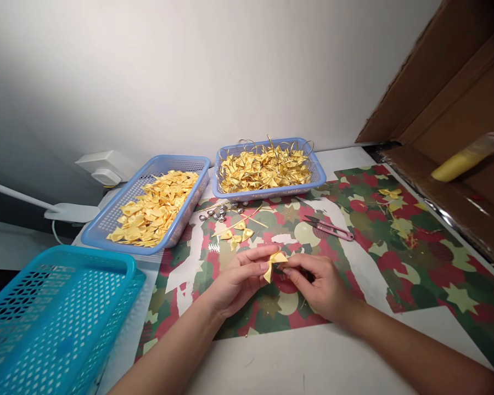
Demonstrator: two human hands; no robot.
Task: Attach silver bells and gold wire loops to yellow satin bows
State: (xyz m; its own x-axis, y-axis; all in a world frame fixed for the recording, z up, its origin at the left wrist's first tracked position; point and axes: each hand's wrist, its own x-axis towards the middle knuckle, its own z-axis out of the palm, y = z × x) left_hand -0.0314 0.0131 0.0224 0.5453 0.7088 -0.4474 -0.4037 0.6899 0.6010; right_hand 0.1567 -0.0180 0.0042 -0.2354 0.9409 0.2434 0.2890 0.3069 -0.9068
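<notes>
Between the thumb and fingers of my left hand (242, 277) is a small yellow ribbon bow (275, 263), held above the patterned mat. My right hand (319, 282) meets it from the right, thumb and forefinger pinched together at the bow's edge; what they grip is too small to make out. Beyond my hands lie a few loose yellow bows (236, 236), thin gold cords (253, 218) and a cluster of small silver bells or beads (220, 213). Pink-handled thread snips (329, 227) rest on the mat to the right.
A blue basket (125, 249) of yellow bows stands at left; another blue basket (267, 193) behind holds bows with gold cords. A turquoise basket (61, 323) is at the near left. Cardboard (428, 104) borders the right, with bow and thread scraps (401, 225) nearby.
</notes>
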